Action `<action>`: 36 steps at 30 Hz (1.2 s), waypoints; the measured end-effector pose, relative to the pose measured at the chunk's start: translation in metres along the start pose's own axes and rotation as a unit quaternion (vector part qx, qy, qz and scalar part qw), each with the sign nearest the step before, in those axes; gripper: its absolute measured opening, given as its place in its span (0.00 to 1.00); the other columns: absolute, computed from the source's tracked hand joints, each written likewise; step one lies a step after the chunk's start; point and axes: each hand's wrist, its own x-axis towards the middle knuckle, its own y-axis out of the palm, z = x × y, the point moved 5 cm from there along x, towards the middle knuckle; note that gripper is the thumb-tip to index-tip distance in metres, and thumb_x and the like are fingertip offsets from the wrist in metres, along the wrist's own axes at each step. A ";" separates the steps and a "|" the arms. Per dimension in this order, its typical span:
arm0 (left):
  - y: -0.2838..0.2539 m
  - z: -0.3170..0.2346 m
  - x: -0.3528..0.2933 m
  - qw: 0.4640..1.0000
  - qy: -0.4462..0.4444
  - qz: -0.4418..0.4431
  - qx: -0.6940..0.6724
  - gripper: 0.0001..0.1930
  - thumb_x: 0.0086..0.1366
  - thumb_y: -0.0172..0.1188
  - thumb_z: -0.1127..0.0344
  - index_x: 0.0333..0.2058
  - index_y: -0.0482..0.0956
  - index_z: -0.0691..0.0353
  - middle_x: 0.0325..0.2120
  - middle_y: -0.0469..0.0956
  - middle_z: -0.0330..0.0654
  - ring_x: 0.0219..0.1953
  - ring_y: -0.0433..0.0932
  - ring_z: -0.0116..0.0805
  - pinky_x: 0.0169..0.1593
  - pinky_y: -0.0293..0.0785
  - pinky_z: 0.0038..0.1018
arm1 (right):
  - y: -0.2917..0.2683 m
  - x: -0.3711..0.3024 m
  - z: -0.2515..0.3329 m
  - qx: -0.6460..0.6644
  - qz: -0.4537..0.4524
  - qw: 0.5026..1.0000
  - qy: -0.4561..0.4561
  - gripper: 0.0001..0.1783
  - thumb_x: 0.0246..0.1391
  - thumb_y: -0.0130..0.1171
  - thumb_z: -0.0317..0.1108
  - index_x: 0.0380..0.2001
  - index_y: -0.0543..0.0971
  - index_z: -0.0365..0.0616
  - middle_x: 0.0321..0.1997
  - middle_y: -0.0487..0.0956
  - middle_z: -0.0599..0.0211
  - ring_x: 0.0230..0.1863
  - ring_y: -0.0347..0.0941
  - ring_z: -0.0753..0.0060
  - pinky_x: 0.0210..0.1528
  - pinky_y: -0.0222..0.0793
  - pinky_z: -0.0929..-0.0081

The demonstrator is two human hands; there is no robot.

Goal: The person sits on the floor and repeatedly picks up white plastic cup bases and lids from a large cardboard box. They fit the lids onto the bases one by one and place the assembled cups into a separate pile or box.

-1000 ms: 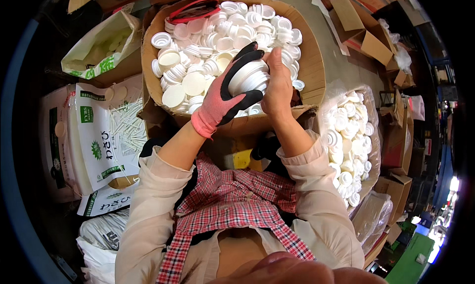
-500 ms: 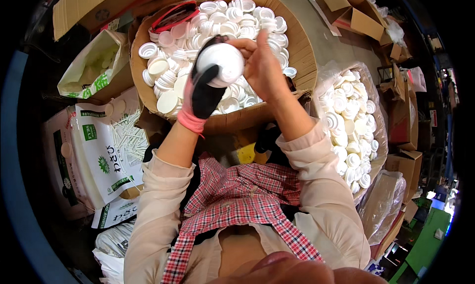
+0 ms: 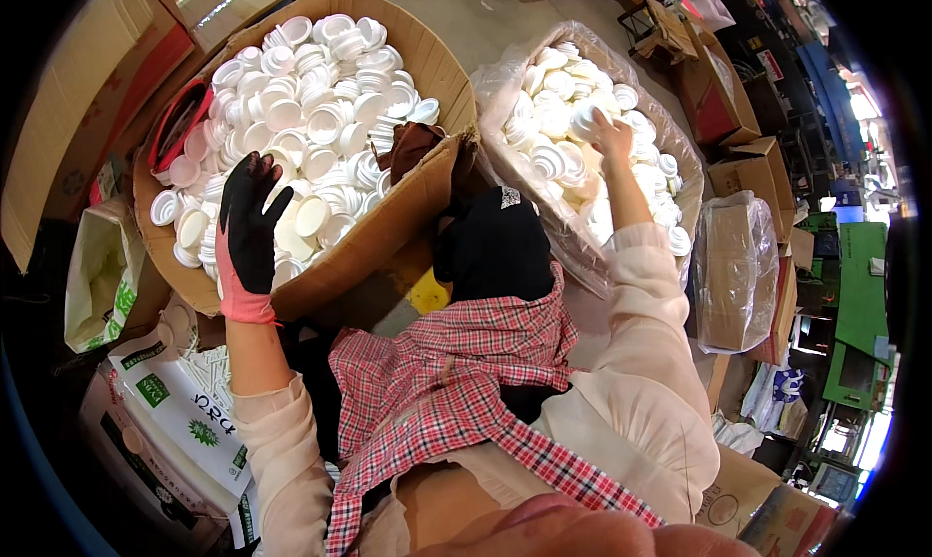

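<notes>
My left hand (image 3: 250, 229), in a black glove with a pink cuff, is open with its fingers apart and holds nothing. It hovers over the near left part of a large cardboard box (image 3: 442, 62) heaped with white plastic lids (image 3: 322, 123). My bare right hand (image 3: 612, 138) reaches out to the right, over a second box lined with a clear plastic bag (image 3: 497, 86). Its fingers are closed on the edge of a round white lid (image 3: 584, 122), right at the top of the white lids piled there.
Red-rimmed glasses (image 3: 179, 125) lie at the left edge of the lid box, and a brown cloth (image 3: 412, 147) hangs over its right side. White sacks with thin white sticks (image 3: 206, 371) are at the left. A plastic-wrapped carton (image 3: 733, 271) stands at the right.
My hands have parted. The right has carried a white lid from the left box to the bag-lined box; the left has let go and moved left. The view has turned rightward.
</notes>
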 end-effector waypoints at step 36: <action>-0.190 -0.043 -0.074 0.867 0.104 -0.387 -0.298 0.48 0.54 0.50 0.29 0.64 0.50 0.55 0.62 0.51 0.47 0.63 0.53 0.56 0.55 0.57 0.64 | 0.327 -0.575 0.290 0.239 0.645 0.459 -0.562 0.10 0.50 0.64 0.30 0.36 0.78 0.42 0.44 0.77 0.59 0.48 0.73 0.61 0.44 0.72 0.68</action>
